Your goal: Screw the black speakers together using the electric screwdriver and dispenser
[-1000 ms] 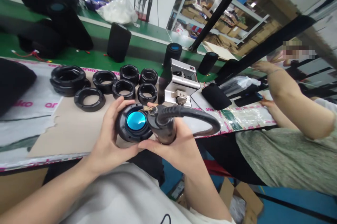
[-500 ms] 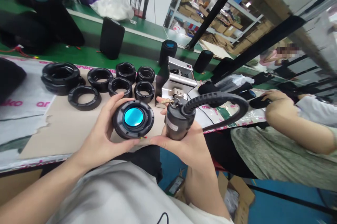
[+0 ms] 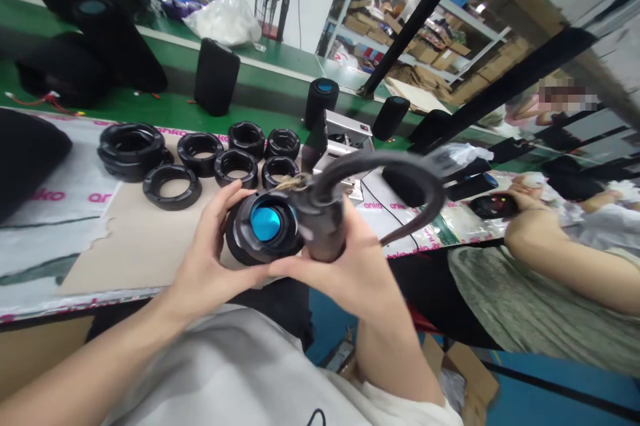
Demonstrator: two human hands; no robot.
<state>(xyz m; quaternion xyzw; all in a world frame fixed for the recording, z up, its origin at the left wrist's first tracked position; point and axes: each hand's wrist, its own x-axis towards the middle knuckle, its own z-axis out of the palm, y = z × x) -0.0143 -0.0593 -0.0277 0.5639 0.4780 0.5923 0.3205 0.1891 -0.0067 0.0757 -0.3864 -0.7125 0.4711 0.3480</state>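
My left hand [image 3: 210, 233] grips a round black speaker end cap [image 3: 240, 239] with a shiny blue disc [image 3: 265, 224] at its centre. My right hand [image 3: 350, 256] holds a black cylindrical handheld tool [image 3: 324, 229], whose curved ribbed black hose [image 3: 385, 161] arches up and to the right. The tool's top end meets the right side of the cap, and a small tan tuft or tag [image 3: 293, 181] shows there. The contact point is partly hidden.
Several black rings [image 3: 235, 168] lie on a cardboard sheet [image 3: 130, 243] on the bench. Behind stand a silver machine [image 3: 347, 129] and black cylindrical speakers [image 3: 213, 77] on a green conveyor [image 3: 165, 111]. A co-worker's hand [image 3: 525, 203] holds a black object at right.
My right hand has brought the tool left against the cap, and the hose has swung up over it. The cap has tilted, its blue disc now facing more to the left.
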